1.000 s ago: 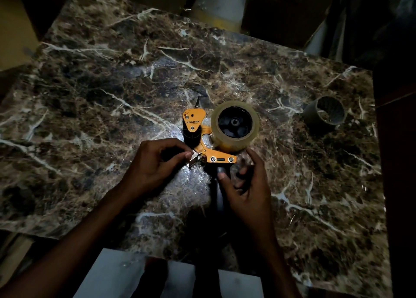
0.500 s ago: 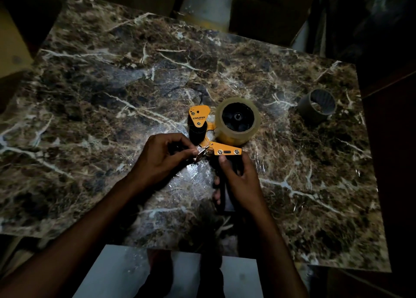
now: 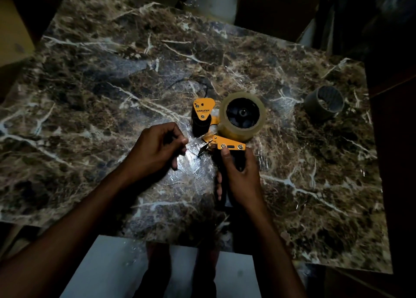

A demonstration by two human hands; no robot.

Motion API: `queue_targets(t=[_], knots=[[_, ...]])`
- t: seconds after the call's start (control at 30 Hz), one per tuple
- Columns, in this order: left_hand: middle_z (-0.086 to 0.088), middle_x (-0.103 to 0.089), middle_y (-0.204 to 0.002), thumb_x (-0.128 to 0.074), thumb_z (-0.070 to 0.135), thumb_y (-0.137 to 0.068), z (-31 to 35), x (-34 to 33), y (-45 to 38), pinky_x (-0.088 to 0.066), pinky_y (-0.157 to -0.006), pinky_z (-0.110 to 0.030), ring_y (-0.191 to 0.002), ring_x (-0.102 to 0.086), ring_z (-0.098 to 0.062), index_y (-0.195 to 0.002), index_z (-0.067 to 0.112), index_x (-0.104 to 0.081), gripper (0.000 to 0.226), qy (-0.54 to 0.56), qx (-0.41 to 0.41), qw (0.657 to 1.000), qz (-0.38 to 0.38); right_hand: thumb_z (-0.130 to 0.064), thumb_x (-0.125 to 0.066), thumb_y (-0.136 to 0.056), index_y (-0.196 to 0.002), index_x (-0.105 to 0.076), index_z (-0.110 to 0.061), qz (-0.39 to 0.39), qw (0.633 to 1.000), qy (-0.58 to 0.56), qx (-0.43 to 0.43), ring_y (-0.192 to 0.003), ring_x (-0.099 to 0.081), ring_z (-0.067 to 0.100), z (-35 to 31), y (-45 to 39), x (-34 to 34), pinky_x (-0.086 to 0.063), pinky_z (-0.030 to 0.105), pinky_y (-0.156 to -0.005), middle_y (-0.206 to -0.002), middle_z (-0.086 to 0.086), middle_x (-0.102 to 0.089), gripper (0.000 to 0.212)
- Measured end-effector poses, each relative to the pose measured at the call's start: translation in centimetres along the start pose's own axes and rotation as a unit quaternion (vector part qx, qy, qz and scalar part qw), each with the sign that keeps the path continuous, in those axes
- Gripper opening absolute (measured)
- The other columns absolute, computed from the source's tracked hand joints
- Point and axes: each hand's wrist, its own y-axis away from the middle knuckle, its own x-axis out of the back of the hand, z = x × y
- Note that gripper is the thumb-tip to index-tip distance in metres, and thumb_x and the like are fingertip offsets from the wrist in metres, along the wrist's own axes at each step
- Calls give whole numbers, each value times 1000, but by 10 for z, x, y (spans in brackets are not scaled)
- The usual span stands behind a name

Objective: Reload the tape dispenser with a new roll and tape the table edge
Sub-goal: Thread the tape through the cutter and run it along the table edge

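Left hand: the left hand (image 3: 157, 145) sits over the marble table (image 3: 90, 83), left of the dispenser, forearm coming in from the lower left; fingers curled in, thumb and forefinger pinched together at the tip nearest the blade end. It seems to be nipping the clear tape's free end, though the film is too faint in this light to be sure.
Tape dispenser: the orange tape dispenser (image 3: 225, 143) lies on its side near the middle of the tabletop, blade end pointing towards the left hand.
Writing: the orange plate above the black roller reads "MUNIX"; a smaller line beneath it is too small to read.
New roll: the tape roll (image 3: 242, 132), clear and tan, is seated on the dispenser's black hub, open face turned up.
Right hand: the right hand (image 3: 239, 178) is wrapped round the dispenser's dark handle, thumb pressed up against the orange side plate, wrist angled in from the lower right.
Empty core: a grey cardboard core (image 3: 325, 106) rests on the table well apart to the right.
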Motion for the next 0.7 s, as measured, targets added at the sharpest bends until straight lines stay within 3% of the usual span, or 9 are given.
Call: queue_targets(t=[0.17,0.23,0.33,0.43,0.57,0.7], knots=[[-6,-72,-66,-59,18,-109,-2,20,12,-42,-44,-26,-41,-61,-20,-90,8,-63,22,-21,14,1000,-12,-41,-63,-100,-114,-54,-24,18,1000,-13,6,-38,-46,23,6,0,-4,-43,33,-46,-54,15,-51,24],[-5,-71,-60,-60,18,-108,-8,31,23,-41,-44,-24,-40,-59,-20,-90,4,-64,24,-22,22,999,-14,-41,-64,-99,-113,-55,-25,23,999,-22,5,-38,-45,22,7,-1,-5,-43,32,-46,-53,14,-50,23],[-16,-70,-65,-64,30,-105,-17,51,40,-44,-44,-33,-45,-63,-38,-89,8,-66,28,-22,12,1000,-7,-38,-64,-100,-110,-55,-25,31,999,-29,2,-36,-45,21,7,-1,-7,-43,30,-45,-53,14,-50,19],[-24,-71,-73,-66,39,-101,-23,68,52,-44,-39,-46,-45,-63,-30,-91,9,-67,32,-20,22,999,18,-38,-64,-100,-110,-55,-25,35,999,-32,5,-37,-45,21,7,-2,-7,-43,29,-45,-53,15,-50,18],[-17,-72,-70,-70,40,-98,-22,77,55,-51,-50,-43,-54,-66,-33,-90,12,-71,30,-71,16,996,44,-38,-64,-100,-108,-54,-26,28,999,-37,-5,-37,-45,21,8,-3,-6,-44,30,-47,-53,14,-50,18],[-20,-66,-61,-84,33,-90,-20,77,46,-41,-56,-32,-51,-55,-18,-84,10,-73,26,-21,57,995,81,-39,-63,-100,-112,-53,-23,20,999,-33,-4,-37,-45,21,7,-3,-4,-44,31,-48,-54,14,-49,22]])
